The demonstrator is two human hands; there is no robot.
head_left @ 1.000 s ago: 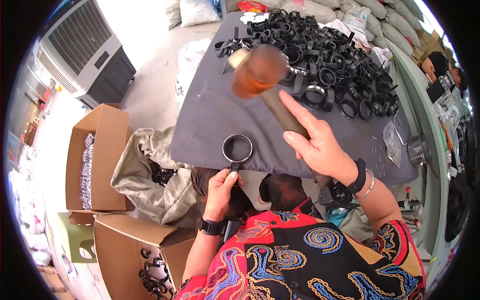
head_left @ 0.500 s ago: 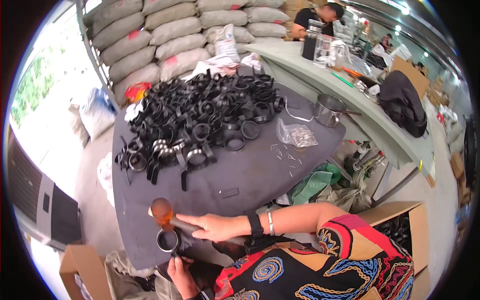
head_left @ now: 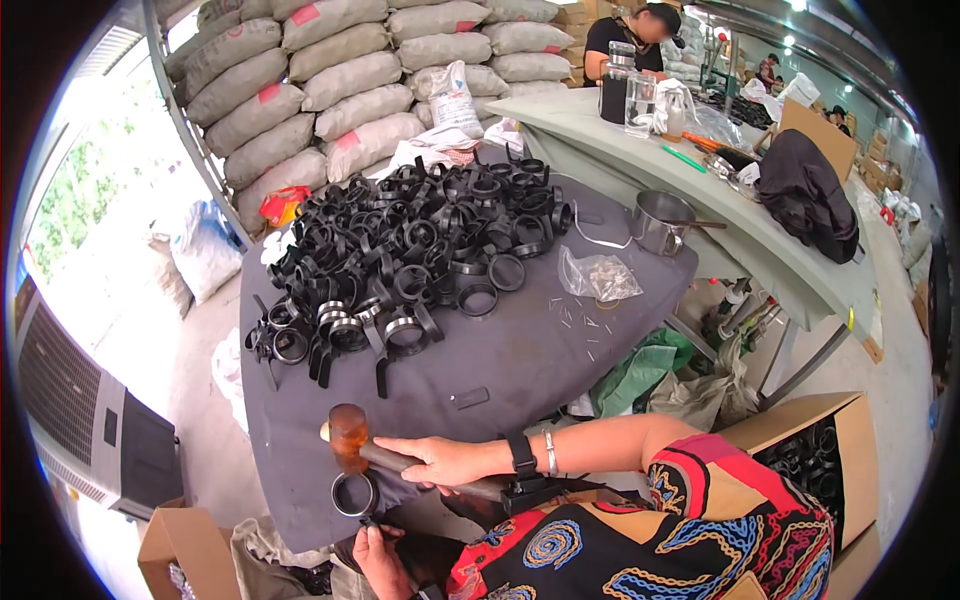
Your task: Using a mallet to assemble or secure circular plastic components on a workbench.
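Observation:
My right hand (head_left: 447, 462) is wrapped round the handle of a mallet (head_left: 348, 440) with an amber, see-through head, the index finger lying along the handle. Just below the mallet head, apart or touching I cannot tell, is a black ring with a short tab (head_left: 337, 507). The tab is pinched in the fingers of my left hand (head_left: 379, 558) near the table's front edge. Farther back, a large heap of similar black rings with tabs (head_left: 400, 235) covers the far half of the grey-covered table (head_left: 520, 390). A few of them show shiny metal rims.
Small metal pins (head_left: 578, 325) lie beside a clear bag of pins (head_left: 600, 277). A metal pot (head_left: 660, 222) stands at the table's right. An open carton of black parts (head_left: 800, 480) is at my right. Stacked sacks (head_left: 350, 80) and a co-worker (head_left: 625, 50) are beyond.
The whole view has shifted slightly, so the table sits a little more to the right. Both hands keep their holds, with the mallet head still just above the ring.

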